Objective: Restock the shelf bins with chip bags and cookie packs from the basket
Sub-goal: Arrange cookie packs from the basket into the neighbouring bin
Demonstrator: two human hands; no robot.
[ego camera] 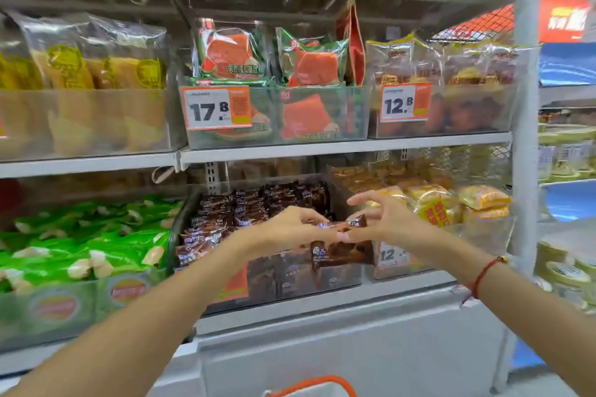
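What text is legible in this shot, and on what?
"17.8": orange price tag on the clear bin of red-and-green packs.
"12.8": orange price tag on the clear bin to its right.
"12": lower price tag, the rest hidden behind the right forearm.
Chinese print on the red-and-green packs: too blurred to read.
Logo on the green chip bags: blurred.
Brown cookie packs: print too small.

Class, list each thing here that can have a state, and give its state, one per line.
Left hand: pinching the brown pack.
Right hand: holding the brown pack, upper fingers spread.
Brown-pack bin: nearly full.
Green chip bin: full.
Basket handle: raised.
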